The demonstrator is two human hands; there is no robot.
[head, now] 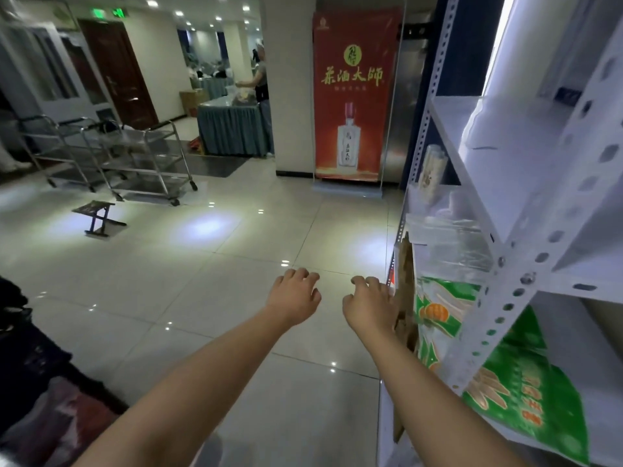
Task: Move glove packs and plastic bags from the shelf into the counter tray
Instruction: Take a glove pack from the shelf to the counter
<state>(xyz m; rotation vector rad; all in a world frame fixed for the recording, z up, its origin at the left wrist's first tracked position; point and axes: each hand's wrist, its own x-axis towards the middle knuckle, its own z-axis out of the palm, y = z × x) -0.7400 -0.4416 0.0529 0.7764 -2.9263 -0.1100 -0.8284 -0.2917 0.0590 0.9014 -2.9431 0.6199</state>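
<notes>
A white metal shelf [485, 335] stands on the right. On its lower level lie green and orange printed packs [438, 318] and clear plastic bags [448, 241] above them. My right hand [369, 306] hovers beside the shelf's front edge, fingers curled and apart, holding nothing. A little to its left, my left hand [295, 296] reaches out over the floor, fingers also curled and apart, holding nothing. No counter tray is in view.
A brown cardboard piece [404, 291] leans at the shelf's front next to my right hand. Steel trolleys [135, 156] and a small folding stool [97, 217] stand at the far left. A red banner [352, 96] and a person at a draped table [232, 129] are behind.
</notes>
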